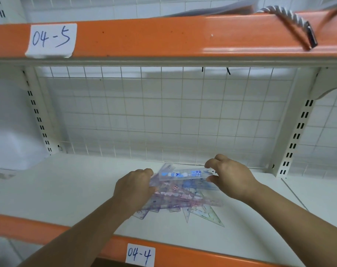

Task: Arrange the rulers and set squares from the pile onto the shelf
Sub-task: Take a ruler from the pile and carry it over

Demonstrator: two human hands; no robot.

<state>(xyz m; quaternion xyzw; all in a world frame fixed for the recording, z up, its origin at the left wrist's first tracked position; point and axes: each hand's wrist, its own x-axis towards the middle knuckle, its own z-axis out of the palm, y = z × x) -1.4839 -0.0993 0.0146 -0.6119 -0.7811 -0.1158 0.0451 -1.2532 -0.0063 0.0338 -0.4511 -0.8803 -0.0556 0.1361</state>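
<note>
A pile of clear plastic rulers and set squares [185,199] with pink and blue prints lies in the middle of the white shelf [67,189] labelled 04-4. My right hand [231,178] pinches the right end of a clear ruler with blue print [181,174], held level just above the pile's far side. My left hand [135,187] is curled on the pile's left side, fingers gripping the ends of several pieces. A set square's point [208,214] sticks out toward the front right.
A wire grid panel [163,116] closes the back of the shelf. The orange front rail [48,228] runs along the near edge, and the upper shelf's orange beam [144,35], labelled 04-5, hangs overhead. Slotted uprights [296,132] stand at both sides.
</note>
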